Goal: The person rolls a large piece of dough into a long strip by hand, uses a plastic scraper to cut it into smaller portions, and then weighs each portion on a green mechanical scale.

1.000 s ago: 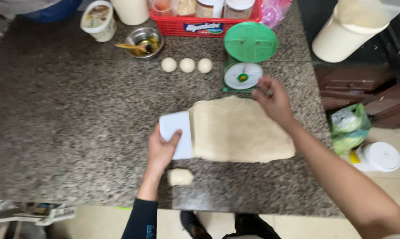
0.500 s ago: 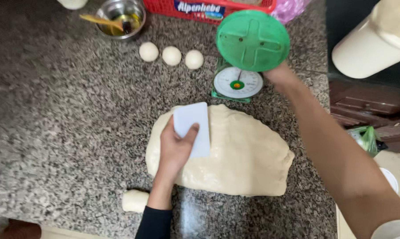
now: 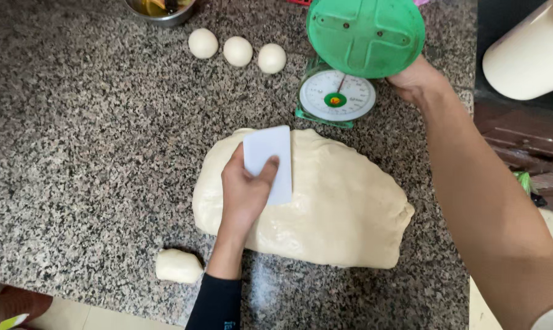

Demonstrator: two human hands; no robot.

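Left hand (image 3: 243, 195) clamped on a white dough scraper (image 3: 269, 162), thumb over its face, fingers wrapped behind, blade pressed flat-edge into the top of a big pale dough slab (image 3: 325, 208). Firm grip there, nothing loose. Right hand (image 3: 414, 79) out at the far side, fingers curled against the edge of a green kitchen scale (image 3: 350, 61), just under its round green pan; fingertips hidden behind the pan, so how tightly closed cannot be told. Dough slab spread wide across the speckled granite tabletop (image 3: 87, 153), just in front of the scale's dial. Small cut lump of dough (image 3: 178, 266) near the front edge, left of the forearm. Three dough balls (image 3: 237, 50) lined in a row farther back, left of the scale. Metal bowl (image 3: 160, 9) at the top edge, behind the balls.
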